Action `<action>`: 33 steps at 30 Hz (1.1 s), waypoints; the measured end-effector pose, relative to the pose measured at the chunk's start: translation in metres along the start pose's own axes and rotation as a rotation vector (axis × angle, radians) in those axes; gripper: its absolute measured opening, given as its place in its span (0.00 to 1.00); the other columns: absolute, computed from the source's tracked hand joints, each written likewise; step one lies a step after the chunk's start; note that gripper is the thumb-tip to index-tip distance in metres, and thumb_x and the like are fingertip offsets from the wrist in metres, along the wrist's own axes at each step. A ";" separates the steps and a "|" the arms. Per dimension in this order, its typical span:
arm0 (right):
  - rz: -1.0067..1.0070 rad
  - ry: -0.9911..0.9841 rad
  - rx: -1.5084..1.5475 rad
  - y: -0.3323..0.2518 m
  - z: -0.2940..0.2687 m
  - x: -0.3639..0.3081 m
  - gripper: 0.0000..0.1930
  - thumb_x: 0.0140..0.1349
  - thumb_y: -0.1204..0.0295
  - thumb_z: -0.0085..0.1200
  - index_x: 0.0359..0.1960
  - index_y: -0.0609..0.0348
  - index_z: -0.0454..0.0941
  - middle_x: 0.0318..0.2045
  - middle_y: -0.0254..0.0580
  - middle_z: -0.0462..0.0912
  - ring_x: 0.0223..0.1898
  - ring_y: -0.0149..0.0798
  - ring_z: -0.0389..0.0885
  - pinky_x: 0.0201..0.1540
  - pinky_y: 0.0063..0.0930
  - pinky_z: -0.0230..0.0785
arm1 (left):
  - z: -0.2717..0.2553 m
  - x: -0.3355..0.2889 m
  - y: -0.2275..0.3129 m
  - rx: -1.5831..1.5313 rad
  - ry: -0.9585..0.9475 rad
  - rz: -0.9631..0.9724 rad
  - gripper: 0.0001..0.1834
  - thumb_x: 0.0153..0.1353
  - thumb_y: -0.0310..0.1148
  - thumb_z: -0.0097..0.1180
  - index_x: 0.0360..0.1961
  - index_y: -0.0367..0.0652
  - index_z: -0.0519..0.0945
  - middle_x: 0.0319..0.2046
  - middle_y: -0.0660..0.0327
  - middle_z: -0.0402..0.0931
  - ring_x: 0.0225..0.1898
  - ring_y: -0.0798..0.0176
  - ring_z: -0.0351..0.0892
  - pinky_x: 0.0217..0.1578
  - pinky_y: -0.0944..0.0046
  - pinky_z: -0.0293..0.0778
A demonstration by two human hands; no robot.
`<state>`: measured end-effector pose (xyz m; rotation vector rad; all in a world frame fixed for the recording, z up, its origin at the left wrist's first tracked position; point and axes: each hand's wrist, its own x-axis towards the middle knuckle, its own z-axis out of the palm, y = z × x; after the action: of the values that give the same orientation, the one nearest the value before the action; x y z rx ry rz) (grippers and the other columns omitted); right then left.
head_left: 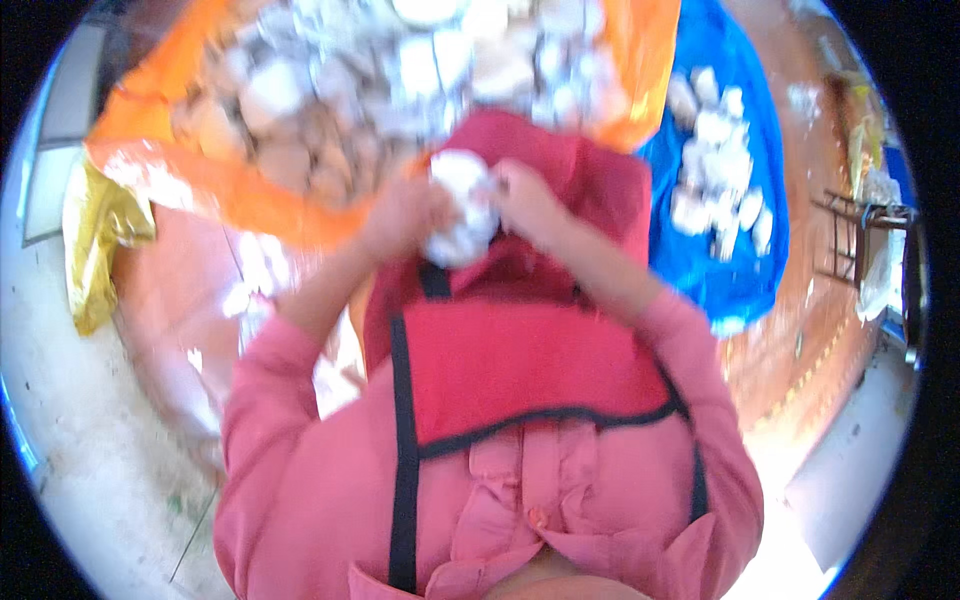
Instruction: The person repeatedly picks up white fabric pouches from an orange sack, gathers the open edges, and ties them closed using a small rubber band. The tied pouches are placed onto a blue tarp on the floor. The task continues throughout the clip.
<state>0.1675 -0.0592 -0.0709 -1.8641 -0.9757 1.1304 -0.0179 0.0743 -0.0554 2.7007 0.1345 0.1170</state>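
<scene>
A rounded white lump point(463, 215) is held over my lap, in front of my red apron point(540, 360). Its kind is blurred by motion and I cannot make it out. My left hand point(408, 215) grips it from the left with bent fingers. On its upper right edge, my right hand point(525, 203) is closed, the fingers pinched together against it. Whether a small tool or a bit of the lump is between those fingers is too smeared to tell. Just beyond my hands spreads a big heap of white, grey and brownish chunks point(330, 100).
The heap lies on an orange plastic sheet point(270, 215). To the right, a blue sheet point(735, 285) carries several whitish pieces point(715, 165). A yellow sack point(95, 250) lies on the floor at left. Dark metal furniture point(880, 220) stands at the far right.
</scene>
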 end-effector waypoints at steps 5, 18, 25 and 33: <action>-0.040 0.199 -0.126 -0.005 0.018 0.018 0.16 0.59 0.59 0.58 0.33 0.62 0.77 0.31 0.60 0.81 0.36 0.58 0.81 0.39 0.47 0.72 | -0.026 0.028 0.038 -0.069 0.031 -0.253 0.27 0.51 0.31 0.57 0.55 0.36 0.72 0.48 0.47 0.77 0.51 0.45 0.77 0.53 0.49 0.71; -0.002 0.257 -0.035 0.014 0.033 0.024 0.13 0.56 0.65 0.63 0.31 0.63 0.77 0.27 0.47 0.82 0.30 0.40 0.80 0.34 0.35 0.71 | 0.023 0.041 0.043 0.018 0.424 -0.336 0.17 0.51 0.36 0.61 0.43 0.48 0.77 0.44 0.59 0.79 0.51 0.54 0.77 0.51 0.39 0.64; -0.077 0.324 -0.009 0.017 0.035 0.013 0.14 0.56 0.64 0.63 0.30 0.64 0.77 0.26 0.48 0.81 0.29 0.41 0.81 0.34 0.35 0.71 | 0.035 0.042 0.033 -0.084 0.302 -0.373 0.19 0.52 0.40 0.60 0.45 0.45 0.78 0.44 0.58 0.80 0.54 0.54 0.76 0.55 0.42 0.66; -0.114 0.257 0.027 0.030 0.034 0.019 0.13 0.57 0.64 0.64 0.30 0.62 0.78 0.26 0.44 0.81 0.28 0.37 0.79 0.32 0.32 0.71 | 0.034 0.040 0.021 -0.213 0.291 -0.322 0.21 0.51 0.41 0.62 0.44 0.41 0.77 0.44 0.51 0.76 0.52 0.46 0.73 0.54 0.49 0.69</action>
<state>0.1489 -0.0489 -0.1152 -1.8531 -0.9016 0.8093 0.0272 0.0454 -0.0746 2.3995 0.6044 0.4008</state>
